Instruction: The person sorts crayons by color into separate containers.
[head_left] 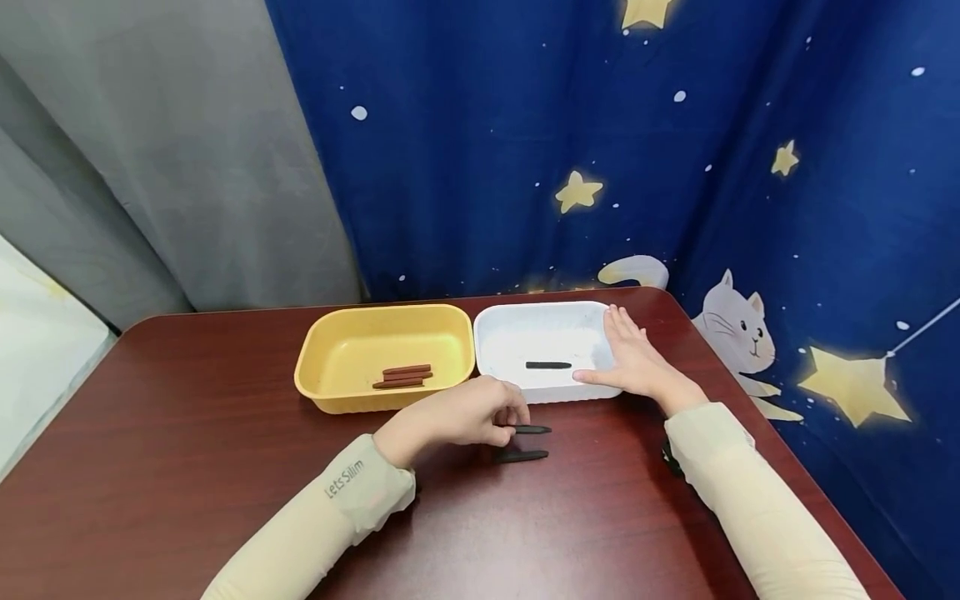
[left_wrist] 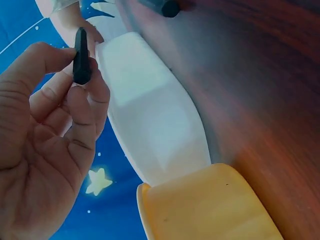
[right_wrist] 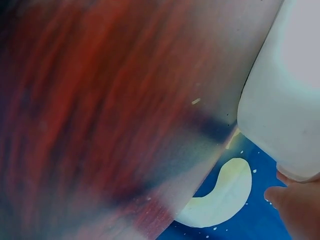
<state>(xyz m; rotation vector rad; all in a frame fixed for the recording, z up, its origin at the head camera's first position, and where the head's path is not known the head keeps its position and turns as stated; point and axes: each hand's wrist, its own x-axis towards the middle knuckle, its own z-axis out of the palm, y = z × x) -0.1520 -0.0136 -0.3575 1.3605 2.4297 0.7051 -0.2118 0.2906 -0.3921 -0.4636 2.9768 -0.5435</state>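
Observation:
My left hand [head_left: 468, 412] pinches a black crayon-like stick [head_left: 536, 429] between thumb and fingertips, just in front of the white basin [head_left: 555, 393]. The left wrist view shows this stick [left_wrist: 81, 62] as faceted, with one tapered end. A second black stick [head_left: 525, 456] lies on the table below that hand. Inside the white basin is another black stick [head_left: 548, 365]. My right hand [head_left: 633, 358], fingers straight, rests against the basin's right side, with its thumb at the front rim. In the right wrist view, part of a hand [right_wrist: 305, 207] touches the basin's edge.
A yellow basin [head_left: 315, 358] stands left of the white one, their sides meeting. Several reddish-brown sticks [head_left: 402, 384] lie inside it. The dark red table [head_left: 187, 433] ends at a blue star-patterned curtain [head_left: 480, 150] behind and to the right.

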